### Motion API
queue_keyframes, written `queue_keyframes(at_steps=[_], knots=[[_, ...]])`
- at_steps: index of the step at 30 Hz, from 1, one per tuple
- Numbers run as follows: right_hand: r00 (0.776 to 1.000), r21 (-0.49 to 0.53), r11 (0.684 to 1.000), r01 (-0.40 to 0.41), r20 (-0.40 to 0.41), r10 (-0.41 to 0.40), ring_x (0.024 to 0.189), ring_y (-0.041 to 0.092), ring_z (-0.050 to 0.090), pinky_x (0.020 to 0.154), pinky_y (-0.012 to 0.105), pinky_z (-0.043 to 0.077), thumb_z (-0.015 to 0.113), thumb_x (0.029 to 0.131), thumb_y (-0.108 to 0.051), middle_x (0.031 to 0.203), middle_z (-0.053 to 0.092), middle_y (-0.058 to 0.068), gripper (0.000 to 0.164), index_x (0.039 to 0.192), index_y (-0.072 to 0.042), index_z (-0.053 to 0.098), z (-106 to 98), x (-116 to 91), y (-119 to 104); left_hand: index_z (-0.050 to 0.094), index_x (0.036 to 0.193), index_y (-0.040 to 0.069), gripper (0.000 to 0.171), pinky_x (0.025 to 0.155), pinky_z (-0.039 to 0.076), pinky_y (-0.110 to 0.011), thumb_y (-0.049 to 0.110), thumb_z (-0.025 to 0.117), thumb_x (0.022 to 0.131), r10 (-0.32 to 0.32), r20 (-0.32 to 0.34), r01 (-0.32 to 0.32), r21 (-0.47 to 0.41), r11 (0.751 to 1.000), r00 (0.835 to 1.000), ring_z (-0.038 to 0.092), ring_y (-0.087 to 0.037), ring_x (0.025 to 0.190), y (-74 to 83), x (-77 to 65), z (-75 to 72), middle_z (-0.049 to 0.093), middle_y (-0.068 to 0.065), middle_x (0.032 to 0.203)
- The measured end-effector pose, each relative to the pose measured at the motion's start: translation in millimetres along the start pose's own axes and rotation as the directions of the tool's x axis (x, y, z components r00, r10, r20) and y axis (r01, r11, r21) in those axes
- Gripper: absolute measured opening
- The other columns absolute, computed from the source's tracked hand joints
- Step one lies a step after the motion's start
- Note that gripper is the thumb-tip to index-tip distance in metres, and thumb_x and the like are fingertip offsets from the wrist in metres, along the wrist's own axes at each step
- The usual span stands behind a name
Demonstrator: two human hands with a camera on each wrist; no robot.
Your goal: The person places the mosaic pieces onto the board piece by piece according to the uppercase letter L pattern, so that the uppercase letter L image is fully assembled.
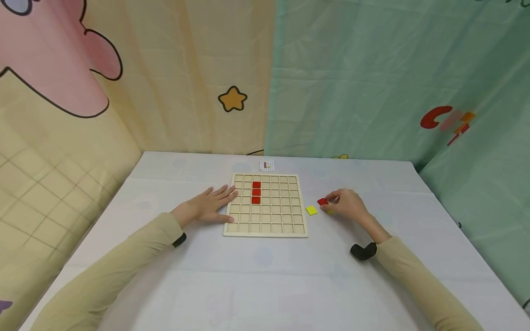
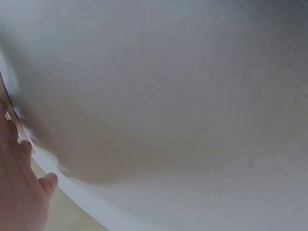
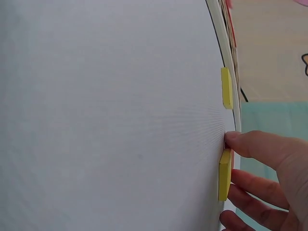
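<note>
A square wooden grid board (image 1: 243,225) lies on the table with three red tiles (image 1: 256,192) stacked in one column of its cells. My left hand (image 1: 207,205) rests with spread, straight fingers over the board's left edge; in the left wrist view part of that hand (image 2: 21,192) shows at the lower left. Right of the board, my right hand (image 1: 347,204) pinches a loose red tile (image 1: 321,201) between thumb and fingers. Partly hidden under this hand is a yellow tile (image 3: 224,175). Another yellow tile (image 1: 311,210) lies between the hand and the board.
Behind the board lies a small card (image 1: 267,165) printed with a grid pattern. A white cloth covers the table (image 1: 265,285). Printed curtains (image 1: 352,82) hang behind and at the sides. Each wrist bears a black device, the right one (image 1: 363,251) plainly visible.
</note>
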State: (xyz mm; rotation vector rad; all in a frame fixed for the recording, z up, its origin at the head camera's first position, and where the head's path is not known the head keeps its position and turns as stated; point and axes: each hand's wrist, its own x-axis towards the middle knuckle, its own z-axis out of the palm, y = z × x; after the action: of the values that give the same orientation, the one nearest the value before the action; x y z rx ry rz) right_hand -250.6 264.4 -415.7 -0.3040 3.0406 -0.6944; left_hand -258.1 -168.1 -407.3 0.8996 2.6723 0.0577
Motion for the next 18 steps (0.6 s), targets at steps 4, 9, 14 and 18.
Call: queue_keyframes(at_steps=[4,9,14,18], knots=[[1.0,-0.007,1.0,-0.003,-0.004,0.003,0.07,0.015,0.059,0.059,0.025,0.045,0.078,0.079,-0.033,0.09,0.073,0.009,0.037,0.1,-0.003,0.074,1.3,-1.5,-2.8,0.008,0.156,0.017,0.091,0.119,0.005,-0.059,0.066,0.046,0.09,-0.005,0.006,0.005,-0.003,1.0,1.0,0.001,-0.03,0.151,-1.4,0.9,0.9,0.002,-0.004,0.164],[1.0,0.002,1.0,0.004,-0.003,-0.004,0.069,0.015,0.059,0.057,0.025,0.046,0.077,0.079,-0.029,0.085,0.073,0.007,0.032,0.097,-0.003,0.075,2.0,-0.9,-3.6,0.008,0.156,0.018,0.09,0.119,0.005,-0.059,0.066,0.045,0.09,-0.001,0.004,0.001,0.0,1.0,1.0,0.001,-0.03,0.151,-1.4,0.4,0.8,0.002,-0.005,0.164],[1.0,0.01,1.0,-0.005,0.001,0.005,0.069,0.016,0.058,0.057,0.025,0.045,0.075,0.08,-0.026,0.088,0.072,0.008,0.029,0.099,-0.003,0.074,3.4,2.1,-4.7,0.008,0.156,0.018,0.09,0.118,0.005,-0.059,0.066,0.046,0.09,0.002,0.003,-0.002,-0.005,1.0,1.0,0.001,-0.03,0.151,-1.1,-0.2,0.7,0.002,-0.005,0.164],[1.0,0.011,1.0,-0.005,-0.019,0.005,0.068,0.017,0.056,0.056,0.025,0.044,0.074,0.079,-0.025,0.09,0.072,0.01,0.028,0.098,-0.004,0.075,1.9,5.7,-8.5,0.008,0.156,0.017,0.09,0.119,0.005,-0.059,0.065,0.046,0.09,0.002,0.001,-0.002,-0.004,1.0,1.0,0.001,-0.03,0.151,-0.6,-0.5,0.3,0.002,-0.005,0.164]])
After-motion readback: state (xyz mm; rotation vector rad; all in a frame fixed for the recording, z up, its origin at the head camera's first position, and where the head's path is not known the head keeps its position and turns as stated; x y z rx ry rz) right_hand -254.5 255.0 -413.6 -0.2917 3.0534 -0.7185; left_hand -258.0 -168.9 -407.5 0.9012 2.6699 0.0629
